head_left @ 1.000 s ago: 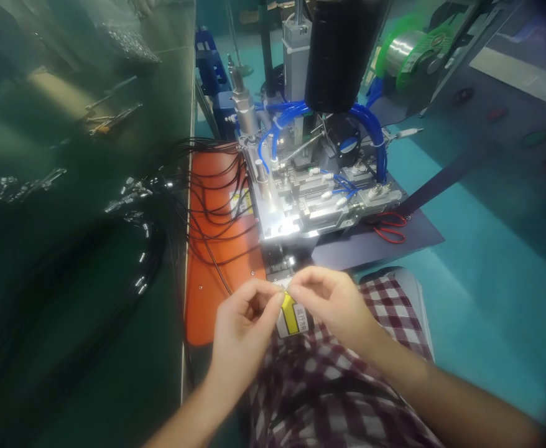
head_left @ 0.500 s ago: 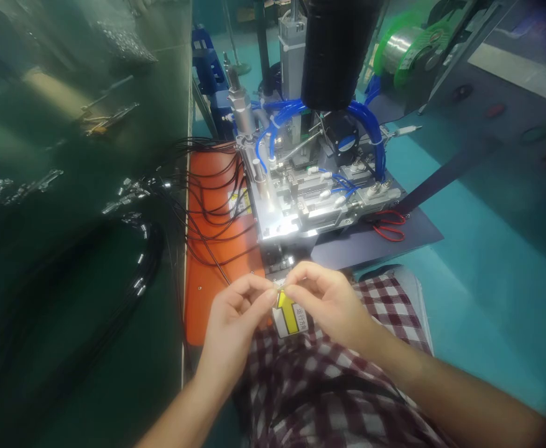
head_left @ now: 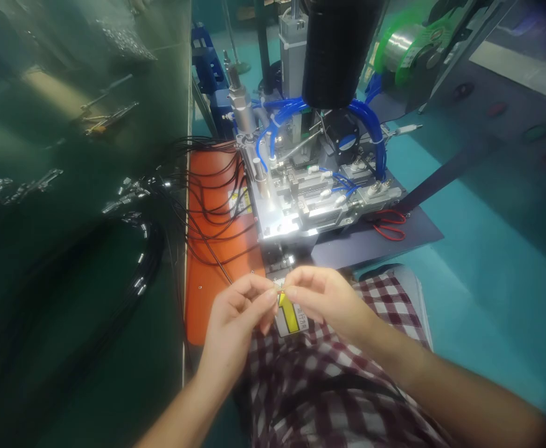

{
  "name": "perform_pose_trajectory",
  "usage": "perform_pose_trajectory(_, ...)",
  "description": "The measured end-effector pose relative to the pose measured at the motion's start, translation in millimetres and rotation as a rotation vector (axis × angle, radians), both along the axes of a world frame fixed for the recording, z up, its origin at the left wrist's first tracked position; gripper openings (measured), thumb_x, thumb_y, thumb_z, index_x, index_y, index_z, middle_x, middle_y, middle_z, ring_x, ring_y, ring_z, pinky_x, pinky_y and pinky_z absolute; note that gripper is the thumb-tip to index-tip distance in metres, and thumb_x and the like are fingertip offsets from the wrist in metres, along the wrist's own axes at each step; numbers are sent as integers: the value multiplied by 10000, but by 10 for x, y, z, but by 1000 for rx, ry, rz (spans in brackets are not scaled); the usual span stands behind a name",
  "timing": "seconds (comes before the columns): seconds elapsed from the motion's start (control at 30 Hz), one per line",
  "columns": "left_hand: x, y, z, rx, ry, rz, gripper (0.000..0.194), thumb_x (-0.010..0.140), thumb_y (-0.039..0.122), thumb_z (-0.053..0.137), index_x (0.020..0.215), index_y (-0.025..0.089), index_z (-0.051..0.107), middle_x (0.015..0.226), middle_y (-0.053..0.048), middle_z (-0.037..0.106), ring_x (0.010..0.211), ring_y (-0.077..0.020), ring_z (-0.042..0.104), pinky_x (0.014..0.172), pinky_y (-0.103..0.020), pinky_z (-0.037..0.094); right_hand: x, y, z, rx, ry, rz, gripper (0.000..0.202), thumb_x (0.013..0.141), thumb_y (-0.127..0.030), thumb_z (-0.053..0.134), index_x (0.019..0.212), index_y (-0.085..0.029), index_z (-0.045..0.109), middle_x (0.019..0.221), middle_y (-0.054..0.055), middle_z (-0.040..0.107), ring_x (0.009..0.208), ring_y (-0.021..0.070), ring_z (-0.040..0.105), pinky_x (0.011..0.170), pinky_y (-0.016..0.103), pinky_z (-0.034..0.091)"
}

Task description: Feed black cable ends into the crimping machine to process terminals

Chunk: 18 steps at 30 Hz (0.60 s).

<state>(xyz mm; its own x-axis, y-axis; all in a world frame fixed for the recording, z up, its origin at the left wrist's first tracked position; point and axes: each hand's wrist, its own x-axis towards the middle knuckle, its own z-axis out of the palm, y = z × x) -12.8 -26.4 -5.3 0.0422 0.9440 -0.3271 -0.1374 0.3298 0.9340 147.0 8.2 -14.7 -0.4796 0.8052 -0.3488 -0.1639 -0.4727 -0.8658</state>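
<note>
My left hand (head_left: 235,317) is closed in a pinch, thumb against fingertip. Facing it, my right hand (head_left: 336,305) is pinched too, and the fingertips of both hands nearly meet. Something very small sits between them, too tiny to name. Just behind the fingers is a white label with a yellow arrow (head_left: 290,318), partly covered by my hands. Beyond it stands a metal machine (head_left: 319,214) with blue air tubes (head_left: 286,111), its near corner brightly lit.
An orange panel (head_left: 212,267) lies left of the machine, with thin black cables (head_left: 208,235) across it. The dark green bench (head_left: 91,348) at left carries a cable bundle with shiny metal ends (head_left: 140,285). A black hose (head_left: 329,56) hangs above; a green wire spool (head_left: 401,46) is upper right.
My right hand has shifted slightly down, its fingers now covering more of the arrow label. Some left fingers have moved lower. Both pinches stay close together.
</note>
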Motion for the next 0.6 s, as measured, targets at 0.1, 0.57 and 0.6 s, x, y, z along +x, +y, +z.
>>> perform_pose_trajectory(0.1, -20, 10, 15, -6, 14, -26, 192, 828, 317, 669, 735, 156, 621, 595, 33, 541, 473, -53, 415, 483, -198, 303, 38, 43, 11, -42, 5, 62, 165, 775, -289, 670, 728, -137, 627, 437, -101, 390, 396, 38, 252, 388, 184, 156)
perform_pose_trajectory(0.57, -40, 33, -12, -17, -12, -51, 191, 824, 311, 665, 732, 153, 609, 570, 34, 550, 464, -52, 399, 486, -193, 314, 59, 38, -7, 21, -40, 73, 178, 778, -313, 685, 771, -148, 621, 411, -110, 405, 373, 42, 295, 392, 181, 213)
perform_pose_trajectory(0.6, -44, 34, -14, -15, -14, -54, 191, 824, 311, 665, 733, 154, 607, 568, 34, 552, 462, -51, 399, 485, -192, 314, 60, 41, -5, 17, -32, 80, 179, 780, -313, 684, 771, -147, 619, 410, -111, 403, 372, 42, 293, 390, 180, 210)
